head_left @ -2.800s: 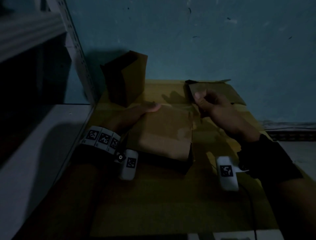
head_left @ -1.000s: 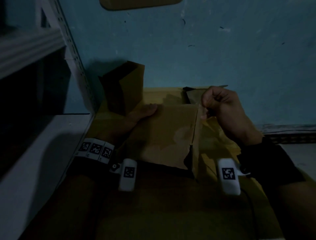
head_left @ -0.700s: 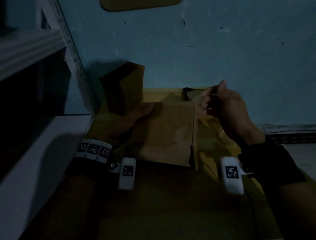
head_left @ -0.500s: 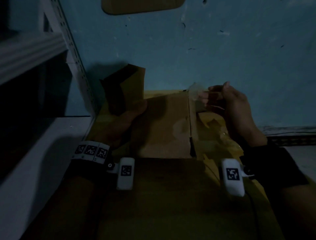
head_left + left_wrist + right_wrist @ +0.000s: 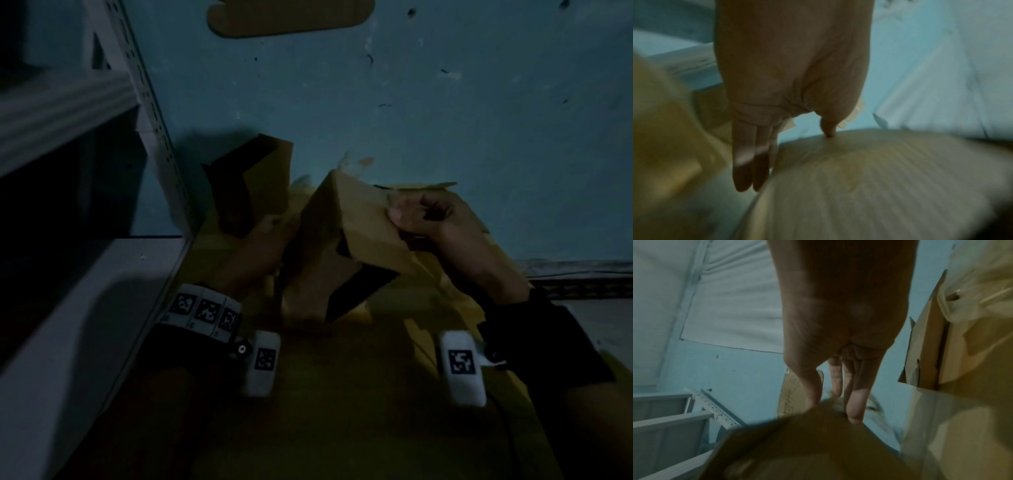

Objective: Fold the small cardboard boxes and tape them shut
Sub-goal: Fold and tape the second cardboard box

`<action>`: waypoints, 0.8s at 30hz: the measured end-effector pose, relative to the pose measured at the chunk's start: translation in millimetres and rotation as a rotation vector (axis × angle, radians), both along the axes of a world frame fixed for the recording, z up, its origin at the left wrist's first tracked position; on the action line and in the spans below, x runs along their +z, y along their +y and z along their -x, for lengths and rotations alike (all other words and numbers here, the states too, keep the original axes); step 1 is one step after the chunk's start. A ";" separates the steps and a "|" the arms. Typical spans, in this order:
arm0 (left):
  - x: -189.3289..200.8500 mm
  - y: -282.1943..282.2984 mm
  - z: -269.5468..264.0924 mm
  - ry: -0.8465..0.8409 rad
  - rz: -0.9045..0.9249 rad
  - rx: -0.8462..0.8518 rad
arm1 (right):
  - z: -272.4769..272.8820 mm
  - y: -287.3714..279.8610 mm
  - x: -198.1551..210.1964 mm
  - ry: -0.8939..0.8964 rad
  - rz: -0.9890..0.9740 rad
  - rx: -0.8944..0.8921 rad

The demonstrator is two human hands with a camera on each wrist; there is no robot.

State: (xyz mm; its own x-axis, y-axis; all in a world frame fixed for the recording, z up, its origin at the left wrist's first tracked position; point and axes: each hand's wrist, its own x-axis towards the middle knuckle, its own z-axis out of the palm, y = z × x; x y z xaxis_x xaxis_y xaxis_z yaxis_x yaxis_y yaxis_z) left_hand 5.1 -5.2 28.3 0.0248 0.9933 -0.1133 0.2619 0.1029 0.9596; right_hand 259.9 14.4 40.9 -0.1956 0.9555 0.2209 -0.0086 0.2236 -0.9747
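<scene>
Both hands hold a small brown cardboard box tilted up off the big cardboard sheet. One dark open end faces down towards me. My left hand holds its left side; in the left wrist view the fingers lie straight down the side and the thumb tip presses the top of the box. My right hand pinches the upper right part, thumb on the near face. In the right wrist view the thumb and fingers close on the box's corner. A scrap of clear tape sticks up from the top edge.
A second brown box stands upright at the back left against the blue wall. A flattened box lies behind my right hand. The large cardboard sheet covers the work surface. A grey metal shelf rises on the left.
The box lay flat under my left hand while my right hand pulled tape at its right edge. Both hands have now lifted it and turned it up on edge.
</scene>
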 end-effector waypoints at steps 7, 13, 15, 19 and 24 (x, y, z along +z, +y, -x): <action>16.4 -20.1 -23.6 -0.455 -0.046 -0.182 | 11.0 -3.1 0.9 0.039 -0.118 0.033; 18.4 -18.1 -14.5 -0.566 0.088 -0.246 | 11.9 -3.9 3.2 -0.026 -0.344 -0.034; 20.1 -17.7 -13.0 -0.620 0.117 -0.227 | 8.4 -4.0 3.7 -0.073 -0.391 -0.095; 17.6 -15.6 -14.7 -0.593 0.052 -0.141 | 3.3 -2.5 4.4 -0.198 -0.512 -0.141; 20.8 -15.9 -18.5 -0.610 0.143 -0.142 | 7.6 0.6 2.5 -0.147 -0.569 -0.148</action>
